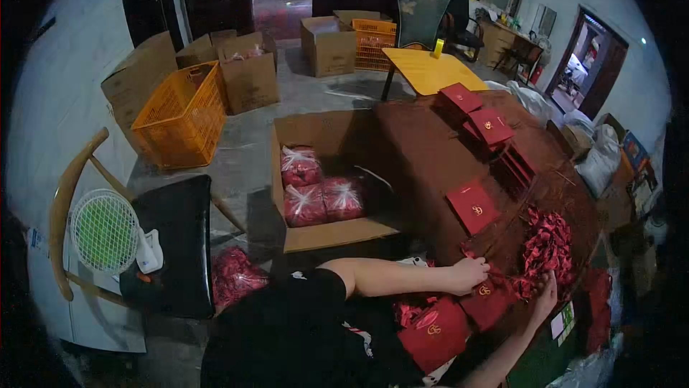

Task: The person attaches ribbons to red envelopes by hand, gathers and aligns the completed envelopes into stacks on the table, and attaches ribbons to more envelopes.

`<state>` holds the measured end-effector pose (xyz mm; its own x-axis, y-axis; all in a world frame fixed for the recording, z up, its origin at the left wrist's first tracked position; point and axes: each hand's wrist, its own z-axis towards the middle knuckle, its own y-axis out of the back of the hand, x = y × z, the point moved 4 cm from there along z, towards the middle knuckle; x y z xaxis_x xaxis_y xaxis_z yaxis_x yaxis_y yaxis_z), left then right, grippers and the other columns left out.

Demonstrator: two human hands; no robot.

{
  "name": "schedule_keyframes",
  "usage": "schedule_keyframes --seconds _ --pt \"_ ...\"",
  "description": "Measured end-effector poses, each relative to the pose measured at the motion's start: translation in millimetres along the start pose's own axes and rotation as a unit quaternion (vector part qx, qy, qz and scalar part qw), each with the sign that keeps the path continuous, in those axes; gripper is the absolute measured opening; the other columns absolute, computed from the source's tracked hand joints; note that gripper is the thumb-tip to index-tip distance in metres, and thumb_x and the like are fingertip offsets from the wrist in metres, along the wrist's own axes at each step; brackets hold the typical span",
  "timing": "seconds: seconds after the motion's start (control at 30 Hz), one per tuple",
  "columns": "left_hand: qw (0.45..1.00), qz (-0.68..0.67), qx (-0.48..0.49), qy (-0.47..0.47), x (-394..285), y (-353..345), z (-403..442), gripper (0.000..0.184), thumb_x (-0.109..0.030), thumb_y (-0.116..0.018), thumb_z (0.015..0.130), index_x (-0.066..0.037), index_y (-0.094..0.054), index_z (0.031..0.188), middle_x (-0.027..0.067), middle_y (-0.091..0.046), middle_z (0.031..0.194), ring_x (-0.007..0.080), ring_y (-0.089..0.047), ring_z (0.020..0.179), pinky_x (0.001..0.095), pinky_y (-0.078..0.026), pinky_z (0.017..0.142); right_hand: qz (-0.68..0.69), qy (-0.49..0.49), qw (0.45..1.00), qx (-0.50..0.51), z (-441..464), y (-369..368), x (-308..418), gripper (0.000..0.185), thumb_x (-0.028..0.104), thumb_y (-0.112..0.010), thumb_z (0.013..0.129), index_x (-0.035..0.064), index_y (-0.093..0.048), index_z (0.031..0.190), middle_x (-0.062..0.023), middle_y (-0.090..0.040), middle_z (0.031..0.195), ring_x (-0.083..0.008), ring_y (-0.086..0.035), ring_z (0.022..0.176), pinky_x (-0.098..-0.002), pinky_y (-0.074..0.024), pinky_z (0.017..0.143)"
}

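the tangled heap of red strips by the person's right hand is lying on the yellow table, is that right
Not quite: the table is wrong. The head view shows the tangled heap of red strips by the person's right hand lying on the brown table, not on the yellow table.

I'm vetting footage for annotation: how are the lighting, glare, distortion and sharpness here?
In the head view, fisheye warping tilts the right-hand doorway and blackens the corners; in the same view, probable glare streaks the plastic bags, and shadow darkens the right interior of the cardboard box; in the head view, left hand and right hand show clearly, but strands in the red ribbon pile merge.
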<state>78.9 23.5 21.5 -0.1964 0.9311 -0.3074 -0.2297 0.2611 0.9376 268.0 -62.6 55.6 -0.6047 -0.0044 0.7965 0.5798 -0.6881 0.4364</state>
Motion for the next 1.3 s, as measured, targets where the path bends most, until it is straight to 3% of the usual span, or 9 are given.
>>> schedule_keyframes --seconds 0.23,0.33,0.43,0.5,0.6,0.7,0.8,0.97,1.3 --pt "0.999 -0.021 0.017 -0.019 20.0 3.1 29.0 0.046 -0.029 -0.074 0.080 -0.011 -0.067 0.122 0.0066 -0.055 0.139 0.0325 -0.050 0.120 0.0442 -0.044 0.100 0.100 0.064 0.992 -0.036 -1.9 1.2 8.3 0.036 0.027 -0.054 0.103 -0.0028 -0.068 0.117 -0.0148 -0.071 0.099 -0.0233 -0.065 0.084 -0.0368 -0.0504 0.078" --pt "0.999 -0.012 0.030 -0.015 18.3 6.9 28.3 0.050 -0.025 -0.073 0.081 -0.008 -0.063 0.127 0.0106 -0.051 0.144 0.0355 -0.046 0.127 0.0438 -0.042 0.104 -0.006 0.059 0.998 0.037 -16.9 -16.1 24.8 0.032 0.016 -0.046 0.105 -0.0033 -0.062 0.125 -0.0130 -0.067 0.118 -0.0222 -0.061 0.110 -0.0338 -0.0470 0.098" --pt "0.992 -0.005 -0.126 0.019 10.9 5.7 7.4 0.051 -0.029 -0.072 0.083 -0.002 -0.059 0.125 0.0194 -0.049 0.137 0.0355 -0.050 0.120 0.0445 -0.044 0.099 -0.080 0.001 0.993 0.083 -27.1 -33.8 -37.4 0.037 0.023 -0.045 0.107 0.0020 -0.055 0.135 -0.0134 -0.056 0.132 -0.0287 -0.057 0.118 -0.0411 -0.0473 0.097" --pt "0.976 -0.038 -0.160 0.145 -1.3 16.1 -15.5 0.052 -0.034 -0.072 0.084 -0.002 -0.058 0.123 0.0196 -0.052 0.128 0.0348 -0.052 0.116 0.0437 -0.045 0.096 0.024 0.011 0.997 0.070 -40.8 -40.8 -21.2 0.032 0.018 -0.046 0.105 0.0000 -0.060 0.127 -0.0124 -0.061 0.125 -0.0252 -0.059 0.113 -0.0370 -0.0466 0.097" --pt "0.975 -0.034 0.000 0.219 -11.5 17.1 -30.4 0.069 -0.048 -0.072 0.083 0.001 -0.055 0.128 0.0197 -0.053 0.125 0.0351 -0.052 0.115 0.0442 -0.047 0.094 0.026 -0.013 0.998 0.058 -44.8 -47.5 -5.5 0.025 0.011 -0.050 0.102 -0.0014 -0.066 0.117 -0.0114 -0.063 0.117 -0.0209 -0.061 0.105 -0.0322 -0.0477 0.094" --pt "0.972 -0.121 -0.059 0.195 -11.4 13.8 -39.6 0.062 -0.040 -0.077 0.080 0.000 -0.057 0.124 0.0186 -0.057 0.114 0.0361 -0.053 0.112 0.0443 -0.047 0.093 -0.048 0.101 0.993 0.026 -47.1 -47.6 0.1 0.022 0.008 -0.054 0.100 0.0019 -0.068 0.116 -0.0088 -0.062 0.108 -0.0186 -0.060 0.098 -0.0307 -0.0483 0.089" --pt "0.961 -0.149 -0.184 0.143 -9.4 24.3 -44.2 0.051 -0.029 -0.080 0.075 -0.001 -0.062 0.113 0.0171 -0.060 0.105 0.0368 -0.057 0.101 0.0450 -0.047 0.089 -0.066 0.078 0.995 0.020 -47.1 -49.0 2.7 0.024 0.005 -0.058 0.098 0.0056 -0.068 0.120 -0.0063 -0.061 0.102 -0.0160 -0.059 0.094 -0.0268 -0.0470 0.084" --pt "0.915 -0.296 -0.186 0.203 10.6 -2.9 -29.8 0.046 -0.021 -0.086 0.065 -0.006 -0.066 0.103 0.0099 -0.063 0.088 0.0275 -0.064 0.085 0.0401 -0.052 0.078 0.039 0.038 0.996 -0.067 -54.5 -42.5 -1.7 0.021 0.010 -0.071 0.089 0.0042 -0.068 0.109 -0.0095 -0.069 0.095 -0.0227 -0.068 0.091 -0.0327 -0.0530 0.078" --pt "0.926 -0.273 -0.197 0.172 16.8 -10.9 -28.0 0.047 -0.021 -0.086 0.066 -0.009 -0.069 0.109 0.0108 -0.064 0.090 0.0279 -0.065 0.082 0.0399 -0.053 0.075 -0.159 0.156 0.975 0.016 -69.5 -46.9 36.2 0.013 0.003 -0.068 0.081 0.0028 -0.065 0.094 -0.0131 -0.064 0.092 -0.0333 -0.063 0.091 -0.0396 -0.0514 0.080"
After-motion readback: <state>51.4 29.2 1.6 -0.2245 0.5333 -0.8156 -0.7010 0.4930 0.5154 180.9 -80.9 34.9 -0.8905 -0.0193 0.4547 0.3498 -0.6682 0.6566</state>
